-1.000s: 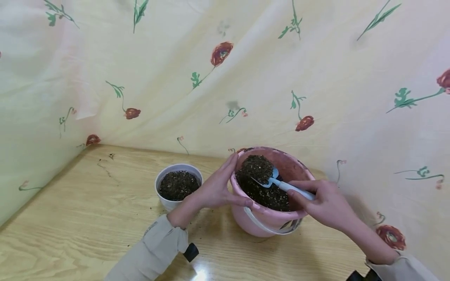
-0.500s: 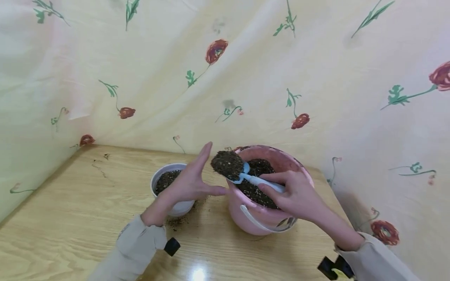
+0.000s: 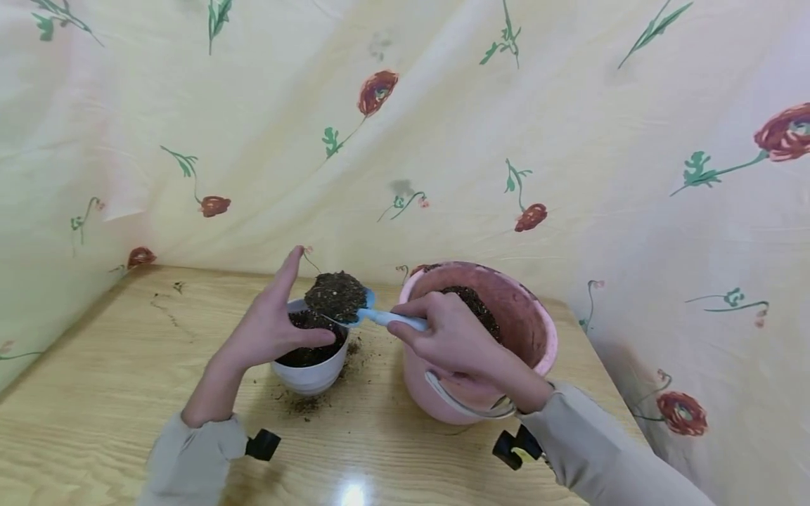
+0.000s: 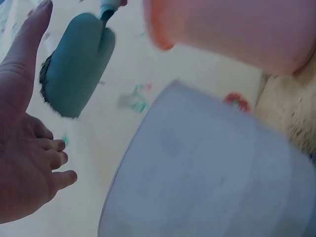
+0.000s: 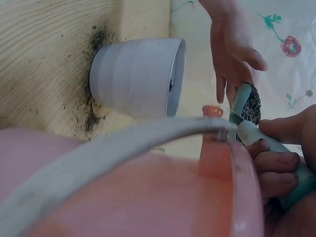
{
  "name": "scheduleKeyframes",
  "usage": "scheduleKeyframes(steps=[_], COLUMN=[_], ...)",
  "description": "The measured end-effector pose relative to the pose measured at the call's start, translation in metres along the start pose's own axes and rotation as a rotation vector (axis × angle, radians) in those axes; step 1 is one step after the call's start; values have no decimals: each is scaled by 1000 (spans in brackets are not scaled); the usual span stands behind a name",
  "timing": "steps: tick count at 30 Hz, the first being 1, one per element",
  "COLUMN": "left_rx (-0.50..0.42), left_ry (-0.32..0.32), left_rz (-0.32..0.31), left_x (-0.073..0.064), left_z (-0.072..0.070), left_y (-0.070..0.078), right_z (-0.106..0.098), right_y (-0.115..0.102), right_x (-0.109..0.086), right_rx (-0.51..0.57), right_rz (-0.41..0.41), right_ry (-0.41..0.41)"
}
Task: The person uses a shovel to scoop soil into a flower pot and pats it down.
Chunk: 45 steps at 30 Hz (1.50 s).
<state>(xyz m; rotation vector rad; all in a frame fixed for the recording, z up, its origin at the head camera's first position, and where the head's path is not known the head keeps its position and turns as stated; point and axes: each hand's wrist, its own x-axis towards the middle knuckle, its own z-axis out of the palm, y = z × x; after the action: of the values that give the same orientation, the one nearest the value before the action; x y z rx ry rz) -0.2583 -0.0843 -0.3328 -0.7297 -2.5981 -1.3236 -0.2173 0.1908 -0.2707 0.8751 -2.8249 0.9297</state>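
My right hand grips the pale blue handle of a small hand trowel, its blade heaped with dark soil. The loaded blade hangs over the right side of a white plant pot that holds soil. Fingers stretched and thumb apart, my left hand hovers above the pot's left side, holding nothing. From below, in the left wrist view, the underside of the trowel shows near the left thumb, above the pot. A pink bucket with soil inside stands beneath my right forearm.
Spilled soil lies around the pot's base on the wooden table. The bucket's white handle hangs down its near side. A flowered cloth covers the wall behind and the sides.
My right hand has carried the soil-filled trowel left, out of the pink bucket and over the white pot. My left hand has let go of the bucket rim and moved left above the pot.
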Motion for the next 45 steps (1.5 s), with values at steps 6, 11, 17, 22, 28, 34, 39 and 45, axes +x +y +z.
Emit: scheduleKeyframes(steps=[6, 11, 17, 22, 28, 34, 39, 45], left_rx=[-2, -12, 9, -8, 3, -17, -17, 8], left_ry=[9, -1, -51, -137, -181, -197, -200, -204], left_rz=[-11, -12, -46, -61, -81, -99, -108, -117], left_x=[-13, -17, -16, -13, -14, -14, -15, -13], left_z=[-16, -19, -17, -12, -7, -4, -3, -4], left_y=[-22, -33, -41, -50, -62, -67, -68, -67], right_z=[8, 12, 12, 9, 14, 16, 17, 16], right_y=[-6, -7, -9, -11, -16, -21, -22, -26], right_x=[13, 18, 25, 33, 47, 55, 59, 68], right_rx=[-4, 18, 3, -40, -166, -226, -289, -358], right_rz=[-16, -8, 16, 53, 96, 104, 99, 122], right_ry=[-33, -53, -112, -189, -252, -314, -357, -424])
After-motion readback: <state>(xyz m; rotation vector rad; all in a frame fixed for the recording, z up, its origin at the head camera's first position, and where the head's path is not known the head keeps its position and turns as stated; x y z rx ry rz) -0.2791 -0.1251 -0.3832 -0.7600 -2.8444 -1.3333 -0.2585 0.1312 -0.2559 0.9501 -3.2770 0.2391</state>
